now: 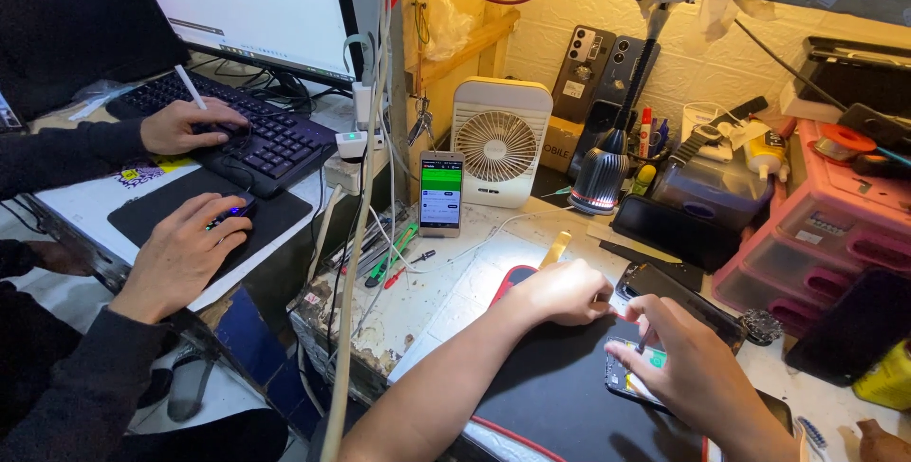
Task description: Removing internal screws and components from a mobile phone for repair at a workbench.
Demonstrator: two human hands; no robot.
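Hands (626, 329) on opened phone (634, 378); pink drawers (816, 244) shut.

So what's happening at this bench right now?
A person is bent over an opened phone lying on a dark mat. Their right hand holds a thin tool to it, while the left hand rests on the mat just beside it. A lamp lights the spot, and another phone stands upright with its screen on. To the left, a second person has one hand on a mouse and the other on a keyboard.
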